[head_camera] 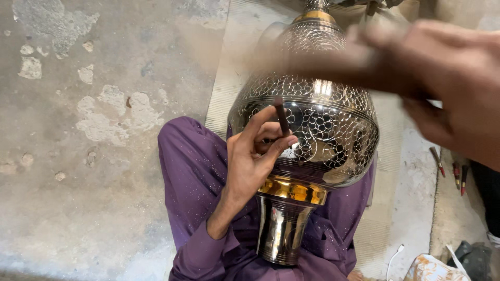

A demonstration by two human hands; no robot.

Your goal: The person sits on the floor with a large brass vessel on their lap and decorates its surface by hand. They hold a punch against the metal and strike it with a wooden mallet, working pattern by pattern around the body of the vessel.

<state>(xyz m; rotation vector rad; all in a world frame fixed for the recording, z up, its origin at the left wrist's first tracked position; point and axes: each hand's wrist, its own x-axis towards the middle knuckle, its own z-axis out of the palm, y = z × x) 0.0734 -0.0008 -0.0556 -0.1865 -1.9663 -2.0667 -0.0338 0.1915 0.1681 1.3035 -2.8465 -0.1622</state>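
The big shiny silver metal vase with cut-out flower patterns and gold bands [312, 140] lies across the purple lap [192, 171], looking heavy, hard and slippery, best held by its narrow foot, while the left hand [250, 156] pinches a thin dark stick tool [282, 117] against it and the blurry right hand [442, 73] farther off hides its grip.

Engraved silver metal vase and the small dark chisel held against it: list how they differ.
The engraved silver metal vase is large, bulbous and shiny, with gold bands; the small dark chisel is thin, straight and dull. The vase lies across the purple-clad lap; the chisel stands nearly upright, pinched in the left hand. The blurred right hand hovers above both. They meet at the vase's patterned belly.
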